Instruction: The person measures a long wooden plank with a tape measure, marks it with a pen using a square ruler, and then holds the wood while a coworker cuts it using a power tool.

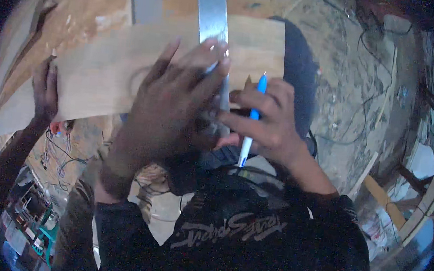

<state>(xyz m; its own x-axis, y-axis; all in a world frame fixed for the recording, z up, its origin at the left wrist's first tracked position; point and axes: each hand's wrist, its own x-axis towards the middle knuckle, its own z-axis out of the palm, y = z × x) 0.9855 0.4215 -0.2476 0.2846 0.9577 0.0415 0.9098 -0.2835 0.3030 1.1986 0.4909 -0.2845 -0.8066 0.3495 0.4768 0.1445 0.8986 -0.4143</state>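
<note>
A pale wooden board lies crosswise in front of me. Over it runs a wide silver metal ruler, pointing away from me. My left hand is on the ruler, its fingertips pressing the metal and its thumb hidden. My right hand is closed, with a blue and white pen tucked between the fingers, point upward. Its fingertips touch the near end of the ruler at the board's near edge. The two hands cover what lies between them.
Another person's hand grips the board's left part. Beyond lies a larger brown, stained wooden panel. Thin black cables trail over the dirty floor at right. Wood strips and a green item lie at the sides.
</note>
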